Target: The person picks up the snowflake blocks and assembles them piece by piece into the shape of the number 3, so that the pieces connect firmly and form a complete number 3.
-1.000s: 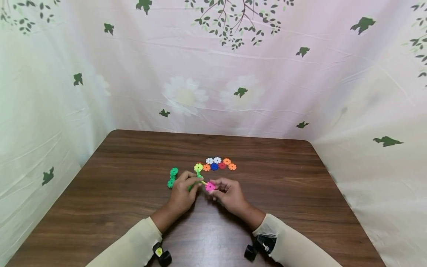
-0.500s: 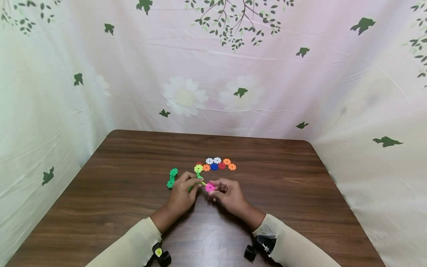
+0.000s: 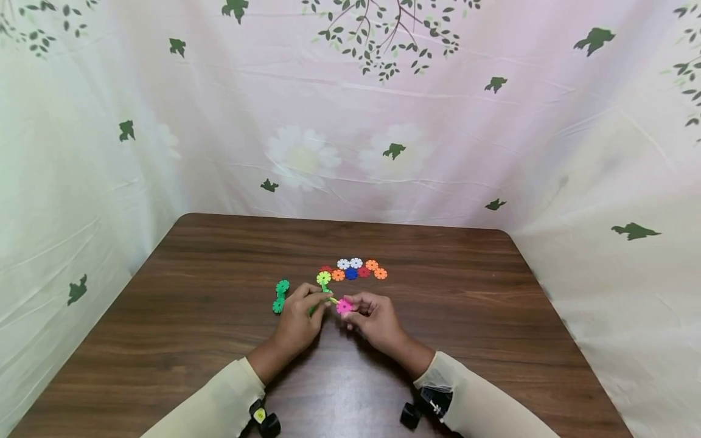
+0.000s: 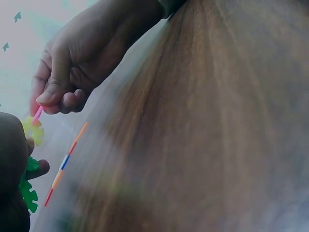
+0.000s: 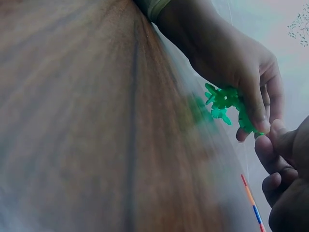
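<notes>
In the head view, my left hand [image 3: 300,313] grips a chain of notched plastic discs. Green discs [image 3: 281,295] of it stick out to the left, while a lime-yellow disc [image 3: 324,277] shows beyond the fingers. My right hand [image 3: 378,319] pinches a pink notched disc [image 3: 344,306] between thumb and fingers. From the left wrist, the pink disc [image 4: 37,114] is seen edge-on, meeting a yellow disc [image 4: 34,131] at the chain's end. In the right wrist view, green discs [image 5: 226,99] hang from the left hand's fingers. How deep the slots engage is hidden.
Beyond the hands, a row of joined discs lies flat on the wooden table [image 3: 465,316]: white [image 3: 356,263], blue [image 3: 351,274], orange [image 3: 380,274] and red [image 3: 364,272]. Printed cloth [image 3: 350,121] hangs behind the table and along both sides.
The green discs on the left and the lime-yellow disc have dipped slightly toward me. Both hands stay almost in place, still holding the chain and the pink disc.
</notes>
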`<state>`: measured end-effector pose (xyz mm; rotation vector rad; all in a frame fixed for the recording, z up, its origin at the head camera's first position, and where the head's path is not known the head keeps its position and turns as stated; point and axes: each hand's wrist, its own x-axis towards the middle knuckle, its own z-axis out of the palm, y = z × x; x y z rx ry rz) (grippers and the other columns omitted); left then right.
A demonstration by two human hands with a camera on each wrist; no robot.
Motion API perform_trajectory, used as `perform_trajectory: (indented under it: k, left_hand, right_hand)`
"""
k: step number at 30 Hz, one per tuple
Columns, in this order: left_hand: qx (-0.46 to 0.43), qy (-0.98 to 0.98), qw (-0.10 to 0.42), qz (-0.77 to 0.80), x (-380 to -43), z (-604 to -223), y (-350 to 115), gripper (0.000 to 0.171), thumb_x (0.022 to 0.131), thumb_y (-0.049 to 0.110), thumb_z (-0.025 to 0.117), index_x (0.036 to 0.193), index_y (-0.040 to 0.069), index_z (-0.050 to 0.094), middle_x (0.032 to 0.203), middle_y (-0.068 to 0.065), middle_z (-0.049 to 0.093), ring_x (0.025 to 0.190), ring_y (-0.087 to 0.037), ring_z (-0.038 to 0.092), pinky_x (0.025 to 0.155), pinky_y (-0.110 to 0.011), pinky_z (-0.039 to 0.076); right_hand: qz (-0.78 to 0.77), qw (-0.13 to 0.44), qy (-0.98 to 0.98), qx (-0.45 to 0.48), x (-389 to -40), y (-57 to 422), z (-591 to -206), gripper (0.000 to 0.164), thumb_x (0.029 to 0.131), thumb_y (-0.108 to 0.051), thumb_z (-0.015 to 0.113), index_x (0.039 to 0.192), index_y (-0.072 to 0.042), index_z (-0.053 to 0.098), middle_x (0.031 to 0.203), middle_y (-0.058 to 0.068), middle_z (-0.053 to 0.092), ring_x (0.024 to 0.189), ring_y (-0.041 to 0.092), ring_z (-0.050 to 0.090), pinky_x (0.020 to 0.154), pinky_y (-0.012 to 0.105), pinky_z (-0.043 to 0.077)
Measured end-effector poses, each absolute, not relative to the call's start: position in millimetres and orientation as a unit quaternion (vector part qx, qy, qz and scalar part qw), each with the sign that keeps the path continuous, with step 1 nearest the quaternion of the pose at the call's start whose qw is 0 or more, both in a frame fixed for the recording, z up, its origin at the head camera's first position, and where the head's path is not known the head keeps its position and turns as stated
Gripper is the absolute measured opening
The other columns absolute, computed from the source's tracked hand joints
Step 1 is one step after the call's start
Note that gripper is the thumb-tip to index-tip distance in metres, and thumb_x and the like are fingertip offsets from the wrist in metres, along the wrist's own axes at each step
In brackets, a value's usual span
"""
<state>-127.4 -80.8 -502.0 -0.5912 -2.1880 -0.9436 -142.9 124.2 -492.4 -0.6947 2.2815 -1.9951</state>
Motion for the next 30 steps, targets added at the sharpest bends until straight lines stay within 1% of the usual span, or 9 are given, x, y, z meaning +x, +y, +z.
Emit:
perform_trajectory:
  k: [2,4,9,13,15,18,21,24,30]
  left_hand:
    - [-0.224,-0.840,0.337,-0.362,-127.1,-502.0,-80.7,0.022,0.084,-0.008,0.088,0.105,-0.003,0.084,0.098,-0.015,0.070,0.086,-0.026,0.073,0.073,-0.033,0.065]
    - [-0.221,-0.840,0.336,-0.363,-126.8,-502.0,-80.2,0.022,0.084,-0.008,0.088,0.105,-0.003,0.084,0.098,-0.015,0.070,0.087,-0.026,0.073,0.074,-0.033,0.065]
    - [-0.207,-0.843,0.336,-0.366,-127.0,-502.6,-79.4,0.022,0.085,-0.006,0.088,0.107,-0.002,0.084,0.097,-0.015,0.070,0.086,-0.025,0.072,0.073,-0.033,0.064]
    - [-0.192,-0.844,0.328,-0.379,-127.4,-503.1,-79.1,0.020,0.087,-0.005,0.087,0.107,-0.002,0.084,0.097,-0.014,0.071,0.087,-0.025,0.072,0.073,-0.034,0.063]
    - [-0.186,-0.845,0.321,-0.384,-127.3,-502.6,-79.0,0.019,0.088,-0.005,0.087,0.106,-0.001,0.084,0.097,-0.013,0.071,0.088,-0.025,0.072,0.074,-0.035,0.063]
    - [-0.181,-0.846,0.314,-0.391,-127.0,-501.5,-79.2,0.019,0.088,-0.004,0.087,0.106,0.000,0.084,0.098,-0.013,0.072,0.089,-0.025,0.072,0.073,-0.034,0.062]
    - [-0.181,-0.845,0.313,-0.393,-127.2,-500.7,-79.5,0.019,0.088,-0.003,0.088,0.107,0.001,0.085,0.098,-0.014,0.072,0.089,-0.025,0.073,0.073,-0.034,0.062]
    - [-0.181,-0.844,0.317,-0.393,-127.7,-501.0,-79.6,0.019,0.088,-0.003,0.087,0.107,0.000,0.084,0.098,-0.013,0.072,0.089,-0.025,0.072,0.073,-0.033,0.062]
    - [-0.176,-0.845,0.317,-0.393,-128.5,-502.9,-80.3,0.021,0.088,-0.005,0.087,0.108,-0.001,0.084,0.098,-0.013,0.072,0.088,-0.026,0.073,0.072,-0.033,0.062]
  right_hand:
    - [-0.644,0.016,0.731,-0.226,-143.1,123.9,-492.0,0.028,0.090,0.015,0.078,0.117,0.017,0.073,0.094,0.035,0.077,0.064,0.025,0.074,0.061,0.024,0.062]
    - [-0.643,0.015,0.732,-0.227,-143.4,123.9,-492.1,0.028,0.090,0.015,0.078,0.117,0.017,0.073,0.093,0.035,0.077,0.064,0.024,0.074,0.060,0.023,0.061]
    - [-0.648,0.014,0.727,-0.226,-144.4,123.9,-493.5,0.031,0.091,0.014,0.077,0.122,0.017,0.072,0.090,0.035,0.076,0.066,0.010,0.073,0.059,0.019,0.058]
    - [-0.652,0.010,0.720,-0.237,-147.1,124.5,-495.2,0.032,0.092,0.013,0.077,0.124,0.018,0.071,0.089,0.035,0.075,0.067,0.005,0.072,0.054,0.017,0.053]
    - [-0.648,0.008,0.721,-0.245,-148.4,125.6,-495.6,0.032,0.093,0.012,0.077,0.124,0.018,0.071,0.088,0.035,0.074,0.066,0.005,0.071,0.050,0.017,0.050]
    - [-0.643,0.008,0.724,-0.250,-149.3,126.9,-494.9,0.032,0.094,0.011,0.077,0.125,0.017,0.071,0.087,0.033,0.074,0.065,0.008,0.071,0.048,0.019,0.049]
    - [-0.637,0.010,0.729,-0.250,-149.5,128.2,-494.1,0.033,0.095,0.009,0.077,0.126,0.017,0.070,0.086,0.032,0.074,0.064,0.012,0.071,0.045,0.021,0.047]
    - [-0.637,0.011,0.730,-0.248,-149.2,128.6,-493.0,0.033,0.096,0.008,0.077,0.127,0.016,0.071,0.085,0.031,0.073,0.064,0.013,0.071,0.044,0.022,0.047]
    - [-0.646,0.004,0.719,-0.254,-148.6,127.3,-492.2,0.032,0.093,0.009,0.079,0.124,0.015,0.072,0.086,0.033,0.073,0.066,0.014,0.074,0.050,0.021,0.052]
